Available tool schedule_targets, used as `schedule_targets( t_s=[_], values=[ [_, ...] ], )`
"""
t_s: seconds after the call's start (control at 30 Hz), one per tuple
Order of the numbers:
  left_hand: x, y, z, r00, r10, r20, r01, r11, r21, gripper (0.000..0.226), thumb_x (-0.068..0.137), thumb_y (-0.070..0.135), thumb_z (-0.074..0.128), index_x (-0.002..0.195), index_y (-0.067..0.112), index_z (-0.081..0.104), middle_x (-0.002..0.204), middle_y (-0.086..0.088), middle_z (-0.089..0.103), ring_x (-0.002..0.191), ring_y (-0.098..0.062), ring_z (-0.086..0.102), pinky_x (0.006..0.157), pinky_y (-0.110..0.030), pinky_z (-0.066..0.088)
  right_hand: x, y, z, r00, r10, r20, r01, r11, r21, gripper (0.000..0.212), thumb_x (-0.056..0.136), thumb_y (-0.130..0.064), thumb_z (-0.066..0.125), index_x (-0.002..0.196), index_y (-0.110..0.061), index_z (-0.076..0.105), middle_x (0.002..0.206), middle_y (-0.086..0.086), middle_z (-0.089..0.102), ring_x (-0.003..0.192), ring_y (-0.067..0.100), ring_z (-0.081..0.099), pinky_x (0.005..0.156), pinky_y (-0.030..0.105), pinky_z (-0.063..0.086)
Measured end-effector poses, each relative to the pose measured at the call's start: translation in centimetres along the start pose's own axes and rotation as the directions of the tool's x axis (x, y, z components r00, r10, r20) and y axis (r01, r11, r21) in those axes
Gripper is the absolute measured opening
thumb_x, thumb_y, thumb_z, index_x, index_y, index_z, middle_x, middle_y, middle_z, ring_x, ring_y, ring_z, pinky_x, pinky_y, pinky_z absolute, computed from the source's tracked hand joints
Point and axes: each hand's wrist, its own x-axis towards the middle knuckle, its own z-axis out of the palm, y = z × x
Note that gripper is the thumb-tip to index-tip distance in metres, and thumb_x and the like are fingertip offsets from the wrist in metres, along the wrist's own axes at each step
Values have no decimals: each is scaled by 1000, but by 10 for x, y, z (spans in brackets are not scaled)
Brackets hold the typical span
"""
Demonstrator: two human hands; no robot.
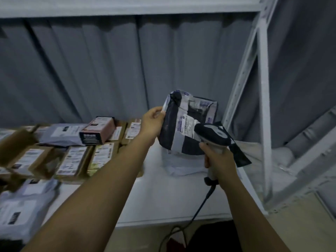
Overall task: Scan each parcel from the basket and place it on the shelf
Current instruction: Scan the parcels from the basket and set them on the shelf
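Note:
A dark plastic parcel (179,124) with white tape and a barcode label stands upright over the white shelf (163,197), near its back right corner. My left hand (152,120) grips the parcel's upper left edge. In my right hand (217,159) I hold a corded barcode scanner (211,134) by its handle, its head right at the parcel's label. A flat white bag (181,168) lies under the parcel. The basket is out of view.
Several cardboard boxes (72,160) and grey mailers (60,133) cover the shelf's left half; a pink-and-black box (98,131) lies on top of them. A white steel upright (263,106) frames the shelf on the right. The scanner cable (200,206) hangs off the front edge.

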Motion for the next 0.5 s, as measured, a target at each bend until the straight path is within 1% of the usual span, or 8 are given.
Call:
schedule_targets(
  t_s=[0.07, 0.13, 0.2, 0.27, 0.3, 0.4, 0.43, 0.5],
  values=[
    [19, -19, 18, 995, -98, -4, 98, 995, -10, 18, 96, 18, 54, 111, 14, 64, 98, 0, 67, 77, -11, 62, 54, -16, 47, 9, 4, -1, 999, 31, -15, -30, 1000, 2, 33, 82, -25, 75, 63, -8, 55, 48, 3, 52, 41, 10, 47, 44, 16, 42],
    [32, -39, 29, 982, -186, -26, 186, 982, -8, 22, 96, 19, 55, 116, 13, 63, 105, -4, 66, 72, -8, 59, 49, -15, 45, 16, 8, 1, 998, 57, -36, -55, 998, 44, 31, 82, -23, 75, 64, -10, 53, 46, 1, 51, 39, 9, 45, 42, 17, 40],
    [43, -59, 37, 968, -247, -51, 248, 969, -4, 26, 96, 21, 55, 120, 14, 63, 111, -5, 66, 76, -12, 59, 51, -18, 44, 23, 12, 6, 996, 76, -52, -72, 995, 68, 32, 82, -21, 75, 64, -9, 52, 45, 1, 49, 37, 9, 43, 40, 18, 38],
    [48, -77, 40, 952, -299, -69, 300, 954, 14, 32, 97, 24, 52, 128, 17, 58, 114, -3, 60, 90, -18, 56, 62, -23, 46, 29, 15, 13, 994, 92, -52, -88, 993, 72, 29, 82, -19, 76, 65, -8, 54, 44, 0, 51, 36, 10, 43, 40, 19, 38],
    [50, -86, 40, 947, -312, -73, 315, 949, 32, 35, 98, 26, 51, 132, 17, 54, 117, -2, 57, 97, -19, 54, 71, -25, 47, 32, 16, 16, 994, 97, -47, -94, 994, 62, 28, 81, -17, 76, 66, -8, 54, 44, 0, 51, 36, 10, 43, 41, 20, 39],
    [52, -108, 30, 947, -313, -71, 318, 943, 93, 50, 97, 30, 52, 144, 19, 40, 142, -3, 45, 126, -24, 46, 99, -32, 39, 36, 17, 27, 995, 103, 10, -103, 994, -26, 28, 82, -17, 74, 64, -8, 54, 49, 1, 52, 38, 10, 44, 42, 21, 39],
    [50, -110, 24, 950, -302, -78, 310, 943, 124, 51, 97, 31, 53, 144, 21, 39, 144, -3, 42, 131, -25, 42, 102, -33, 36, 35, 17, 31, 994, 103, 35, -102, 994, -43, 26, 82, -17, 74, 66, -10, 55, 51, 1, 53, 39, 10, 45, 42, 21, 39],
    [45, -112, 7, 966, -242, -90, 255, 947, 194, 46, 97, 27, 53, 141, 19, 44, 143, -3, 44, 132, -25, 41, 104, -32, 34, 32, 15, 42, 992, 100, 75, -95, 993, -71, 22, 82, -18, 74, 69, -11, 57, 53, 0, 55, 42, 9, 47, 43, 21, 41]
  ],
)
